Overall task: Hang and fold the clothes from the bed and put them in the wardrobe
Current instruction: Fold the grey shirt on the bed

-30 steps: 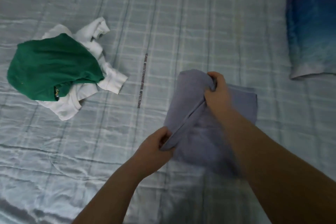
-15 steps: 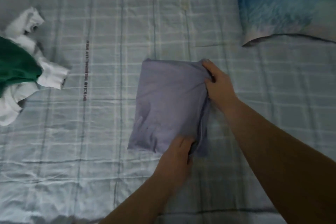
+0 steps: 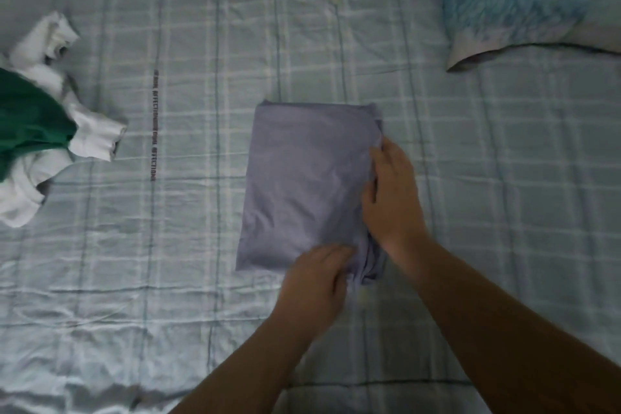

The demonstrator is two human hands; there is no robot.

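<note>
One bed (image 3: 168,279) fills the whole view, its single cover a pale blue-grey sheet crossed by a grid of lighter and darker stripes, creased and shiny toward the near edge, with one short line of dark printed lettering (image 3: 154,126) running along a stripe; nothing of the room beyond the bed shows. Taking the folded lavender garment (image 3: 302,185) in the middle of the bed as the landmark: one pillow (image 3: 524,0), printed in blue fading to a pale edge, lies up and to the right of it, well apart. To the left of it, also well apart, sits one heap of two unfolded garments, a green garment (image 3: 27,124) bunched on top of a white garment (image 3: 90,138) whose sleeves stick out around it; the heap is cut by the left edge of the view. The lavender garment itself is one neat upright rectangle lying flat on the sheet, with layered folds showing along its right side. Two bare hands touch it. The right hand (image 3: 391,198) lies flat on its right edge, fingers stretched out and together, pressing rather than gripping. The left hand (image 3: 317,282) rests on its near right corner, fingers curled down onto the cloth; whether they pinch a fold cannot be told.
</note>
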